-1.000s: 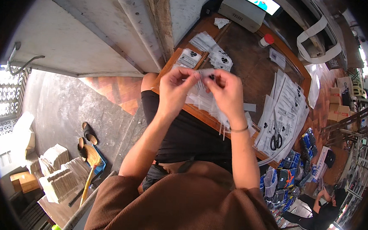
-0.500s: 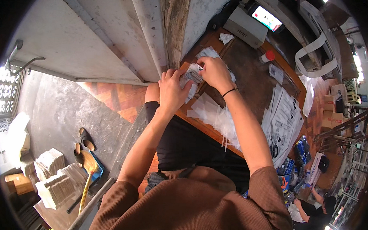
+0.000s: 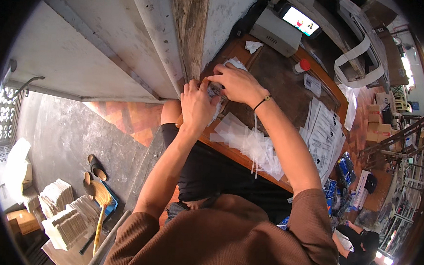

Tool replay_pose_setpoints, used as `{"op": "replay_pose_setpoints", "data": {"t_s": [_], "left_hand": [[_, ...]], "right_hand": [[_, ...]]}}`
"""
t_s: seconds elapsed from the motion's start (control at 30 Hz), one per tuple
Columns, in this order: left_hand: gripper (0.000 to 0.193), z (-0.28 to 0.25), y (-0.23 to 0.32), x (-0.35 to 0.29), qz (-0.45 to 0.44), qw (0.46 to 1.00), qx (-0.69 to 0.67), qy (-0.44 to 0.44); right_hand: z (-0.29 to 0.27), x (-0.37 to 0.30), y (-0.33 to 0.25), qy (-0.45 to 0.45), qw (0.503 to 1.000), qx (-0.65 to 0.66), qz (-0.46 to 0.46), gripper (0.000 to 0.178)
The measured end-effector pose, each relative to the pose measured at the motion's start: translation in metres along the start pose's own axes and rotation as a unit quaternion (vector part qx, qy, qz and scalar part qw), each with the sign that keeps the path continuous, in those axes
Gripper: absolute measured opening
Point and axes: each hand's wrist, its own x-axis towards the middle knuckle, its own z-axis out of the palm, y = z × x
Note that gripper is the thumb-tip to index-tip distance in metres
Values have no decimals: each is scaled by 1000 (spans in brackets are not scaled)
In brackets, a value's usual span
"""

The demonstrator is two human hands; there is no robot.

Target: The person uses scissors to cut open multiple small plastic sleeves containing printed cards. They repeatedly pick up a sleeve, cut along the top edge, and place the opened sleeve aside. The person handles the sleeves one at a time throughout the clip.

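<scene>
At the left edge of the wooden desk [image 3: 281,88], both hands meet over a small white printed slip [image 3: 215,90], perhaps a label or packet. My left hand [image 3: 197,105] grips its near left side, thumb toward the slip. From the right, my right hand [image 3: 242,86] reaches across it, fingers bent and pinched together at its far edge. These hands hide most of the slip. More white paper [image 3: 235,63] lies just beyond my right hand. Close to the desk's front edge spreads a pile of translucent strips [image 3: 243,136].
Printed sheets [image 3: 323,138] overlap on the desk's right side. A red-capped jar [image 3: 302,66], a grey box [image 3: 276,31] and a lit phone [image 3: 300,21] stand farther back. Left is a pale panel [image 3: 96,45]; a broom [image 3: 104,199] and paper stacks [image 3: 66,221] lie below. Another person [image 3: 359,246] works lower right.
My right hand has moved left over the slip, now covering more of it and coming close to my left fingers. The whole view has shifted slightly.
</scene>
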Motion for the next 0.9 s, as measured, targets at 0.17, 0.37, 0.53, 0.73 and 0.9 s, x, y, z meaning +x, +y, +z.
{"op": "replay_pose_setpoints", "data": {"t_s": [0.17, 0.37, 0.53, 0.73, 0.9], "left_hand": [[62, 1, 2, 1, -17, 1000, 2, -9], [60, 1, -1, 2, -28, 999, -1, -28], [56, 0, 1, 3, -28, 999, -16, -26], [54, 3, 2, 0, -30, 999, -16, -10], [52, 2, 1, 1, -24, 999, -25, 18]], "right_hand": [[-3, 7, 7, -21, 999, 16, -36, 56], [-2, 11, 12, -18, 997, 38, -59, 47], [-3, 16, 7, -45, 998, 31, -37, 41], [7, 21, 16, -41, 999, 1, -18, 44], [1, 23, 15, -58, 998, 11, -31, 46]]}}
